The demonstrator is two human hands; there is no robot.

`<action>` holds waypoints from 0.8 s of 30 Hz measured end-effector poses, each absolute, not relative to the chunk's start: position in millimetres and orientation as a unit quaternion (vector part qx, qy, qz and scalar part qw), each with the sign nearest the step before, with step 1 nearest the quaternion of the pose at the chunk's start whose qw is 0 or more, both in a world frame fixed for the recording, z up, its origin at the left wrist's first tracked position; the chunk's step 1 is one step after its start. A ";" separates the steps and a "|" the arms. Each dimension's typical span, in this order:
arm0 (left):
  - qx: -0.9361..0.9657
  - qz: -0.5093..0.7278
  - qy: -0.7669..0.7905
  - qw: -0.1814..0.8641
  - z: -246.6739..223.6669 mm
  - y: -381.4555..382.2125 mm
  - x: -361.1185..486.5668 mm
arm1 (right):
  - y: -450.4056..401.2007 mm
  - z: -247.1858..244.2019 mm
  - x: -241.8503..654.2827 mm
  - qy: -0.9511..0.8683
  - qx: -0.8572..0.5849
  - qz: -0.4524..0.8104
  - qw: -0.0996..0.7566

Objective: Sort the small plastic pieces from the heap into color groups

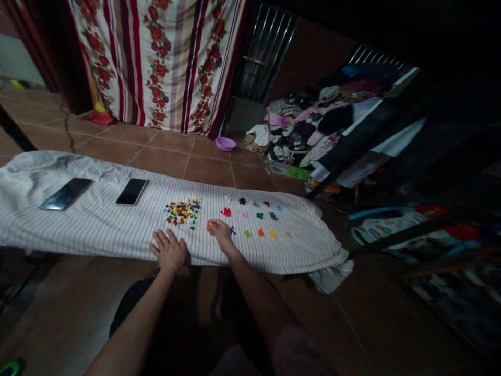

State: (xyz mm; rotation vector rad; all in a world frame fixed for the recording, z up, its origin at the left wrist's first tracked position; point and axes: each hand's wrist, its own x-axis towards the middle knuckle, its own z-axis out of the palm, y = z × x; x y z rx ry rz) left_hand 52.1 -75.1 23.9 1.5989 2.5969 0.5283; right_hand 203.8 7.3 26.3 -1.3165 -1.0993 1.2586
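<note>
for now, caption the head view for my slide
Left hand and right hand rest on a striped cloth beside small coloured pieces

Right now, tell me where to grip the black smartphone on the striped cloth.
Pinch the black smartphone across its long edges, from the near side with your left hand: it lies flat on the white striped cloth, a thin slab likely easiest to lift that way.

The cloth (97,219) under the left hand (168,251) and right hand (221,234) is white with thin pink and green stripes. Ahead of the left hand lie red, yellow, green and blue pieces (183,212). Farther on, the curtain (162,62) has red roses and maroon stripes.
</note>
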 end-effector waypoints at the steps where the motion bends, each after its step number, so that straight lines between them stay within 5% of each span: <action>1: 0.517 0.171 0.838 0.026 25.2 -75.5 52.2 | 5.3 27.2 209.7 -0.452 -0.543 0.514 0.486; 24: 0.524 0.153 0.838 0.028 24.1 -77.4 51.0 | -22.9 4.9 399.1 -0.436 -0.722 0.159 0.513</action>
